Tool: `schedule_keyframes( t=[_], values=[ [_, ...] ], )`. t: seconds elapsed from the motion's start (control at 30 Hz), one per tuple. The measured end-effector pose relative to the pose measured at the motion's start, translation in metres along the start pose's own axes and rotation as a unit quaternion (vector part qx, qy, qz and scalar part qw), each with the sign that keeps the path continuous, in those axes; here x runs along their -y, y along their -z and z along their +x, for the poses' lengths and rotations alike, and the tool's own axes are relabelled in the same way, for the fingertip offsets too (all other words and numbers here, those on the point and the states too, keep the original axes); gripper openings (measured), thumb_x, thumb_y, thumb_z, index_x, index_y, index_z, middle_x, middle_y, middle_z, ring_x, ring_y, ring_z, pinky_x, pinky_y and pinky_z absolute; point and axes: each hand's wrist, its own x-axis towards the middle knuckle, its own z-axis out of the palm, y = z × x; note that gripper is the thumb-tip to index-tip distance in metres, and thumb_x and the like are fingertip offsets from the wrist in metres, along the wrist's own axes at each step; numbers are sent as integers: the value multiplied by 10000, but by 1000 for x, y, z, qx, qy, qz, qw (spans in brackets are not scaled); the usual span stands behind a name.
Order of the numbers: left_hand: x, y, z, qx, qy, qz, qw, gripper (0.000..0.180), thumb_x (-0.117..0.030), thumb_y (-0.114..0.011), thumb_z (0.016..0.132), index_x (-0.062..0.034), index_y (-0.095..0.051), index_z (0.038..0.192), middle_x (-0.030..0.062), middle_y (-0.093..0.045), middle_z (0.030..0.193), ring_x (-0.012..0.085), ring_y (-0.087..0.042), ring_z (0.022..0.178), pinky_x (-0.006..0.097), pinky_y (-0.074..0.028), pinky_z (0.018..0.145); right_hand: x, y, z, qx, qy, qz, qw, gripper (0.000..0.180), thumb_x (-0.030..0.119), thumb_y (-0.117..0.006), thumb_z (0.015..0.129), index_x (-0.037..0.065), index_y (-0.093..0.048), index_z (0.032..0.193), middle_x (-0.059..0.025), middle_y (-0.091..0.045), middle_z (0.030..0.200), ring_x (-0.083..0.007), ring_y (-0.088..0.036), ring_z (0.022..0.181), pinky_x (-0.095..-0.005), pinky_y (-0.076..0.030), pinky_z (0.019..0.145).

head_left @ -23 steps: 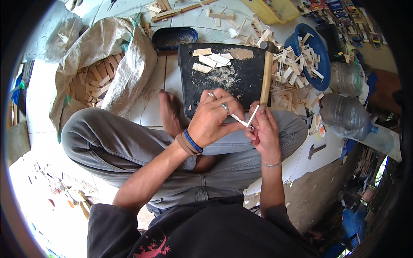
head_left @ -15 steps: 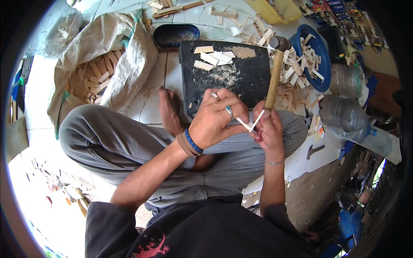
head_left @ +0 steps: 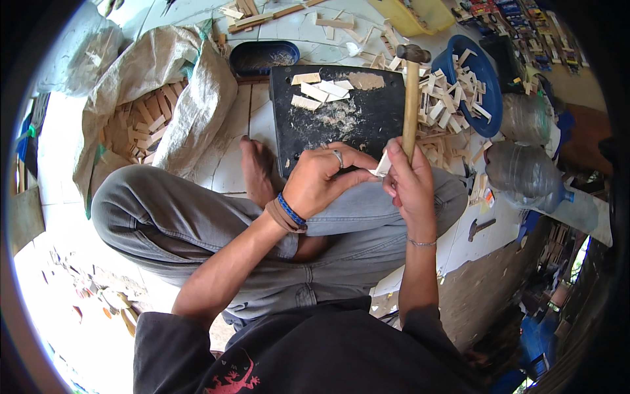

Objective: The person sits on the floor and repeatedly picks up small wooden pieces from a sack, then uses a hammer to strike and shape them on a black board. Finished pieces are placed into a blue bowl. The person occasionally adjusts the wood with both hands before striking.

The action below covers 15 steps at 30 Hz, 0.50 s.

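In my right hand point(head_left: 411, 182) is a hammer point(head_left: 410, 111), its wooden handle upright and its metal head at the far end. The same hand's fingers also touch a small pale wooden piece point(head_left: 382, 164) between my hands. My left hand point(head_left: 323, 180), wearing rings, pinches that piece from the other side with thumb and forefinger. Just beyond my hands lies a black board point(head_left: 367, 121) strewn with wood dust. Several flat pale wood pieces point(head_left: 315, 90) rest on its far part.
At left stands an open woven sack point(head_left: 203, 98) of wood pieces. A blue basin point(head_left: 493, 98) with wood pieces is at the far right, near a yellow tub point(head_left: 426, 25). A dark blue tray point(head_left: 243, 58) sits beyond the board. A second hammer point(head_left: 482, 228) lies on the right.
The two pale strips that formed a V between my hands now show as one short piece. My left hand has turned slightly, and the hammer stands more upright.
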Motion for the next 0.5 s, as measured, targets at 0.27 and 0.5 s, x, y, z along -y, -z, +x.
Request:
schedule_keyframes(
  t=[0.27, 0.5],
  values=[
    [8, 4, -5, -17, 91, 16, 996, 168, -127, -799, 882, -45, -778, 1027, 124, -775, 987, 298, -748, 896, 362, -579, 784, -1, -12, 16, 10, 19, -64, 998, 312, 357, -682, 1031, 51, -624, 1043, 65, -492, 689, -7, -402, 530, -202, -317, 431],
    [12, 2, -4, -42, 149, -9, 988, 193, -138, -802, 895, -41, -779, 1060, 126, -782, 953, 217, -770, 841, 310, -574, 739, -2, -18, 18, -28, 43, -118, 992, 314, 361, -684, 1029, 57, -608, 1029, 55, -490, 702, -18, -421, 531, -207, -337, 426]
  ],
)
